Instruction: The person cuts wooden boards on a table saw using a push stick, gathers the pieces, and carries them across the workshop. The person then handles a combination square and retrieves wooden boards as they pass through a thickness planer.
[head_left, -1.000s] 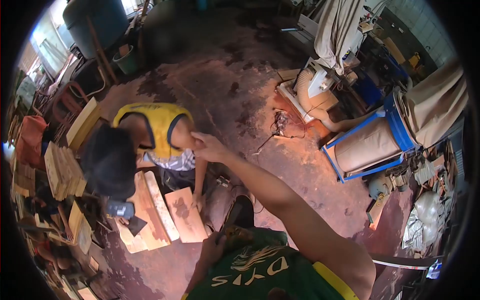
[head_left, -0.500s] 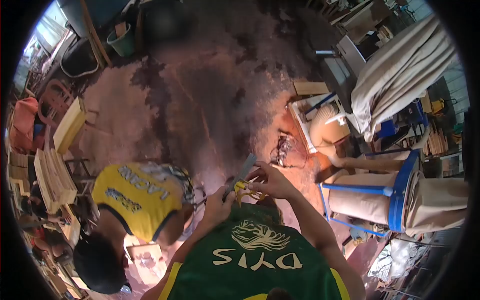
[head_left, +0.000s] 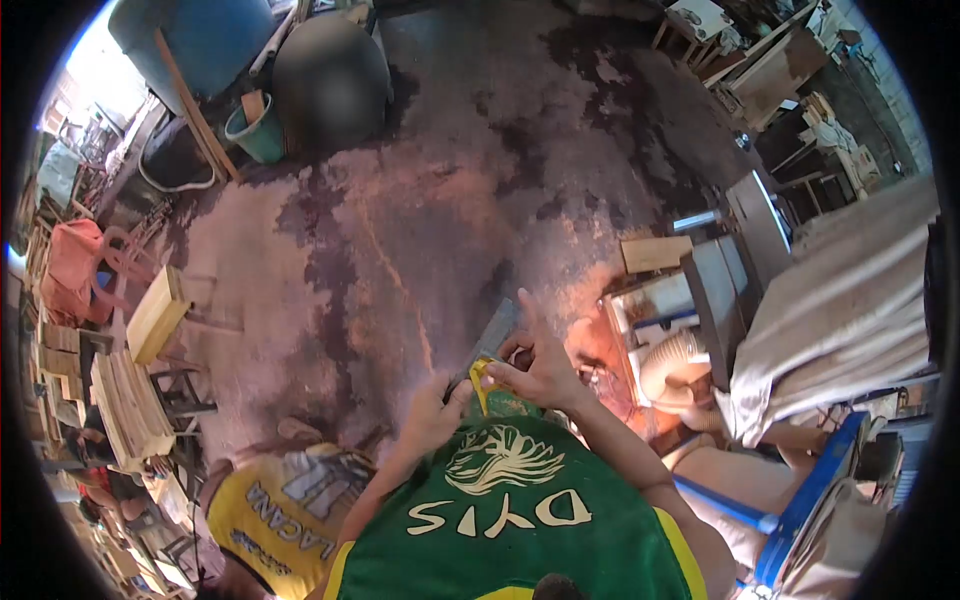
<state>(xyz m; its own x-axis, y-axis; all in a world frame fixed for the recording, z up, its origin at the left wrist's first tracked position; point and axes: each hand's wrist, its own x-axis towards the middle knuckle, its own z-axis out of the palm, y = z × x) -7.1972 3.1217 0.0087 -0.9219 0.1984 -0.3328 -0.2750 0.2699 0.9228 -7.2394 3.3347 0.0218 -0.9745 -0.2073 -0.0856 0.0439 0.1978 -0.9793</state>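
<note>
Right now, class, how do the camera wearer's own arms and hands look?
The left arm and right arm show no sleeves: the green top is sleeveless, with yellow edging. The left hand and right hand wear no gloves.

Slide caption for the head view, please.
Left hand on a grey bar, right hand at a yellow piece, above stained floor.

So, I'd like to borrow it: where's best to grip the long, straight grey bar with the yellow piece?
Probably pinch the grey bar by its far end, coming across the stained floor opposite the wearer. That end juts out bare, while the left hand and right hand crowd the yellow piece. I can't tell whether its edges are sharp.
</note>
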